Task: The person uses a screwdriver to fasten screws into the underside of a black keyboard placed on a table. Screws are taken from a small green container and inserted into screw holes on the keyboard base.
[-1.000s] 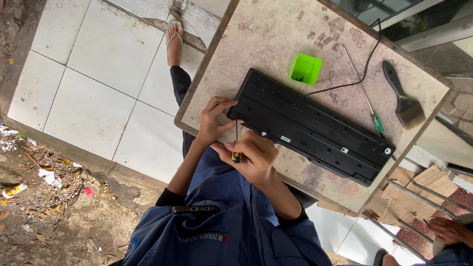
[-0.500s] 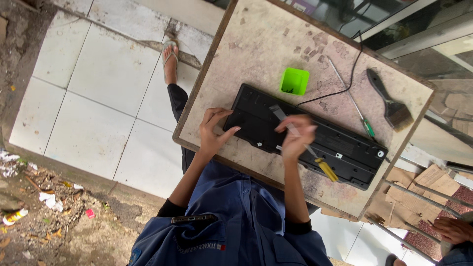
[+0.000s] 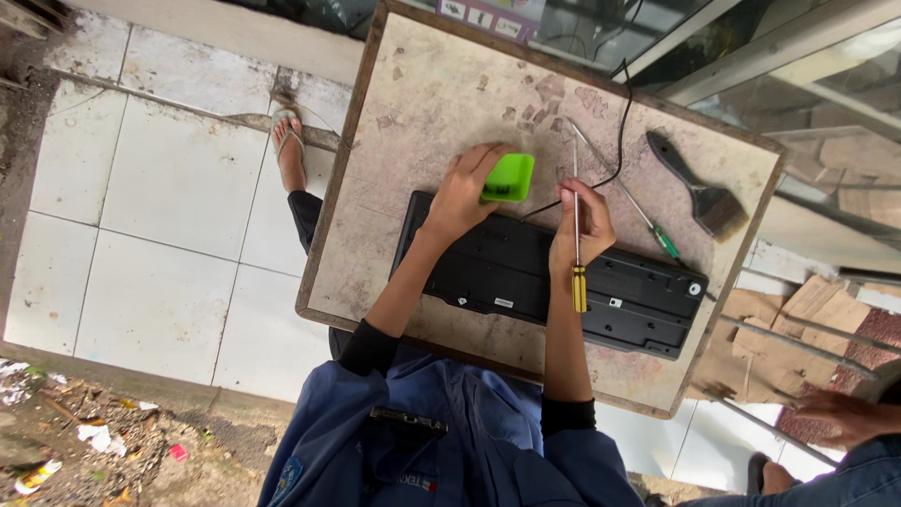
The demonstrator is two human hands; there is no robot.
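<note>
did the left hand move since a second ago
Yes. The left hand left the near-left corner of the black keyboard and reached past its far edge to the green tray.

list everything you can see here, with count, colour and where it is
keyboard: 1, black, face down across the middle of the table
small tray: 1, bright green, just above the keyboard, under the left hand's fingers
screwdriver with yellow handle: 1, held in the right hand, shaft pointing away from the person
screwdriver with green handle: 1, lying on the table right of the hands
brush: 1, black, near the table's right corner
cable: 1, black, running from the keyboard off the far edge
table: 1, worn beige top, brown frame
floor tiles: many, white, left of the table
sandalled foot: 1, on the tiles
left hand: 1, on the green tray
right hand: 1, gripping the screwdriver
</note>
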